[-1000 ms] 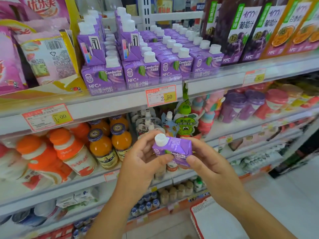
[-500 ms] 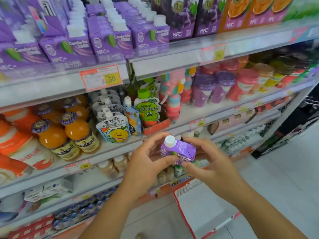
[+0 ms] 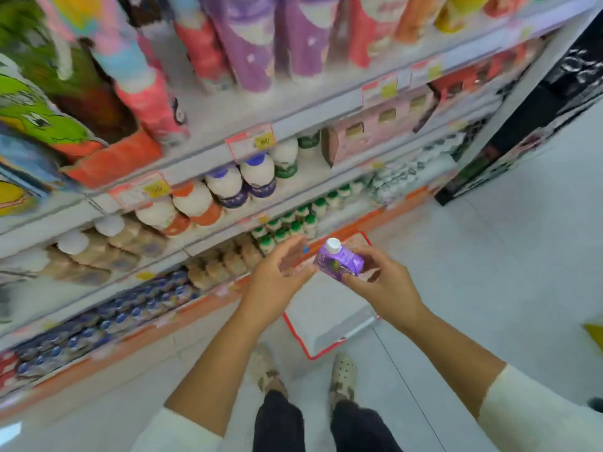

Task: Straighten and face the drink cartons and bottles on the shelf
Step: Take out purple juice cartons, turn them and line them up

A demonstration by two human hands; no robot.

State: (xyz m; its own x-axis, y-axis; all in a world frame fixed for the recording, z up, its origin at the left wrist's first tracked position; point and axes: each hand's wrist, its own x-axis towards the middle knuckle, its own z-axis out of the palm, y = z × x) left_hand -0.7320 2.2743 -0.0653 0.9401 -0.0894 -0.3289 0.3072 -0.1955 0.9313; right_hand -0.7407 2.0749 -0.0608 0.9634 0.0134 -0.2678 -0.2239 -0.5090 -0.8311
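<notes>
Purple carton (image 3: 339, 263), white cap up and tilted, is held in the air in front of the low shelves (image 3: 202, 159). Left hand (image 3: 277, 277) sits just beside it, fingers loosely curled and empty; contact unclear. Right hand (image 3: 385, 283) grips the carton's right end, over a red basket (image 3: 326, 318).

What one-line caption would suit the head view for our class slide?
Before blurred drink shelves, the right hand grips a white-capped purple carton, the left hand open beside it.
</notes>
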